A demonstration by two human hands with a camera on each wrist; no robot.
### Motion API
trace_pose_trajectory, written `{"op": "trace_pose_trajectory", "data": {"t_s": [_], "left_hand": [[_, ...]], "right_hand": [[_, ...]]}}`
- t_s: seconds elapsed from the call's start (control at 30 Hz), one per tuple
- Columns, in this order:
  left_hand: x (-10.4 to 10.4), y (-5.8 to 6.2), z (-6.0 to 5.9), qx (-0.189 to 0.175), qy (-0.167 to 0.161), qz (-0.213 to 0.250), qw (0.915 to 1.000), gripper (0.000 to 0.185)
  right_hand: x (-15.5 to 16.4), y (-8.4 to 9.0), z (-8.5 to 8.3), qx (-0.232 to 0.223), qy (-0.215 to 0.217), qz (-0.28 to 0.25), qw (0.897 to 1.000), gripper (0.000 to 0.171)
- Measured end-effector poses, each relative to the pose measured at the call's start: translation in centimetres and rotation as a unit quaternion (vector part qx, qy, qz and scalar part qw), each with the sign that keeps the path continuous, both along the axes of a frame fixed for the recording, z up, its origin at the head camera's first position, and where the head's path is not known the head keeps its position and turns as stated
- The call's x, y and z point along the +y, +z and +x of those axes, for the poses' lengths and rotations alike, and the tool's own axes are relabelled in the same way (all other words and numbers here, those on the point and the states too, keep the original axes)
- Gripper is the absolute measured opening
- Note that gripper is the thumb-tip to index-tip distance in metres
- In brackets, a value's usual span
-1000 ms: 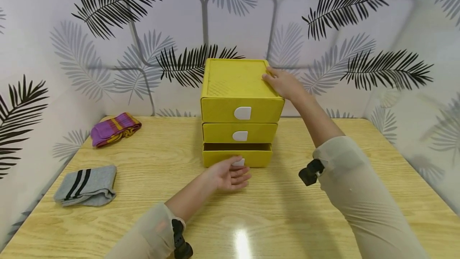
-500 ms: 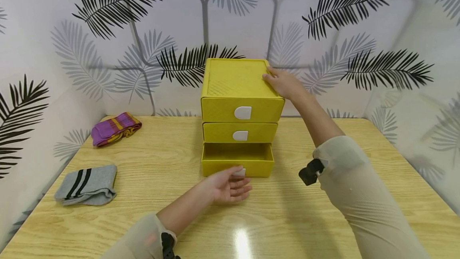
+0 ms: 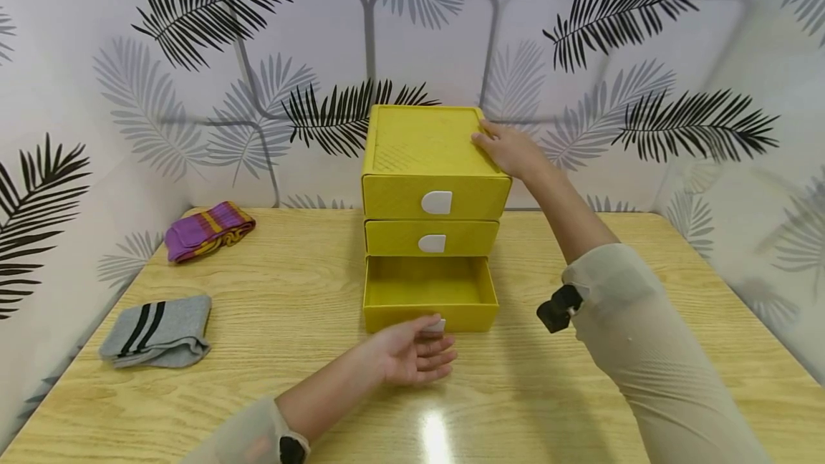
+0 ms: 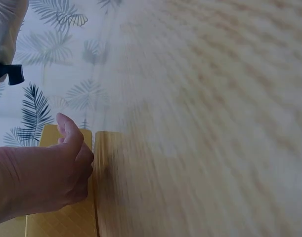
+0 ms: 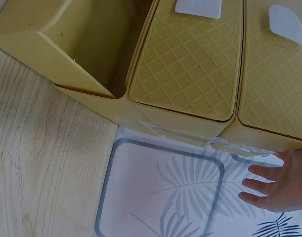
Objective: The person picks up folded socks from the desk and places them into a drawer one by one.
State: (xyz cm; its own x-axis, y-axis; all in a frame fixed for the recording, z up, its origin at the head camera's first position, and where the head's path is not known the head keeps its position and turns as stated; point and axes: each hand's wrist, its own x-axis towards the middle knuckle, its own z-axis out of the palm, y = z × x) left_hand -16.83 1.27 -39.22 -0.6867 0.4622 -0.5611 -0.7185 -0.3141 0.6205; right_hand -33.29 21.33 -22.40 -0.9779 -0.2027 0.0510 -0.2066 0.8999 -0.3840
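Note:
A yellow cabinet (image 3: 428, 138) of three stacked drawers stands at the back of the table, with white tab handles. Its bottom drawer (image 3: 473, 317) is pulled far out, and no contents show inside. My left hand (image 3: 412, 358) grips that drawer's white handle (image 3: 437, 325), thumb on top and the other fingers spread below. The left wrist view shows this hand (image 4: 66, 168) against the yellow drawer front. My right hand (image 3: 512, 152) rests on the cabinet's top right edge. Its fingers (image 5: 262, 186) are straight and spread along the side in the right wrist view.
To the left lie a folded grey sock (image 3: 157, 331) with two black stripes and, farther back, a folded purple and yellow sock (image 3: 208, 231). The wooden table (image 3: 283, 271) meets a leaf-patterned wall covering (image 3: 309, 34) behind the cabinet.
My left hand has drawn the bottom drawer toward me, from slightly open to far out. My right hand has stayed on the cabinet top, and the socks have not moved.

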Motion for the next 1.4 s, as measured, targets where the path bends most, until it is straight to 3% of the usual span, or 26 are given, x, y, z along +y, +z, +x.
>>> {"op": "trace_pose_trajectory", "data": {"t_s": [0.23,0.53,1.4], "left_hand": [[0.0,0.1,0.9,-0.001,-0.014,-0.002,0.9999,0.042],[-0.4,-0.2,2.5,-0.003,-0.057,-0.001,0.9984,0.044],[-1.7,-0.6,5.4,0.006,-0.08,0.007,0.9967,0.043]], "right_hand": [[0.0,-0.1,-0.1,-0.002,0.001,-0.002,1.0,0.057],[0.0,-0.1,-0.2,-0.003,-0.001,-0.001,1.0,0.057],[0.0,0.0,0.1,-0.004,0.0,-0.009,1.0,0.057]]}}
